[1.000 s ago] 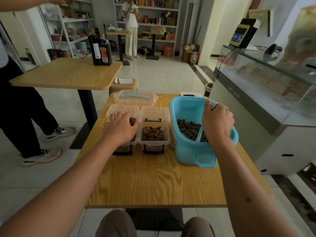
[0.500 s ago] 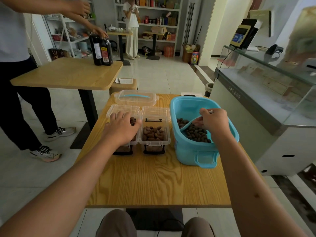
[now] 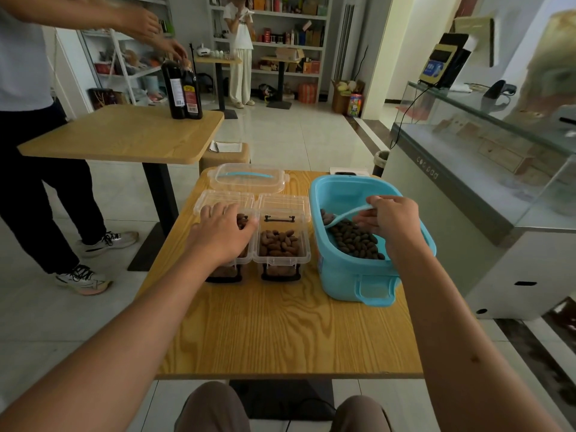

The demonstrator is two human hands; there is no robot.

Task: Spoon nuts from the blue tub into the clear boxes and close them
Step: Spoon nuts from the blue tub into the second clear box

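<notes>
The blue tub stands at the right of the wooden table with brown nuts in it. My right hand holds a light blue spoon by its handle, the bowl down among the nuts. Two clear boxes stand side by side with lids folded back. The right box is full of nuts. My left hand rests over the left box, fingers on its rim, hiding most of it.
The tub's clear lid with a blue handle lies behind the boxes. A second table at back left carries two dark bottles, which a standing person's hands touch. A glass counter runs along the right.
My right hand has lifted from deep in the tub and drawn the spoon up and left over the nuts. The person at the left has reached for the bottles. My left hand stayed put.
</notes>
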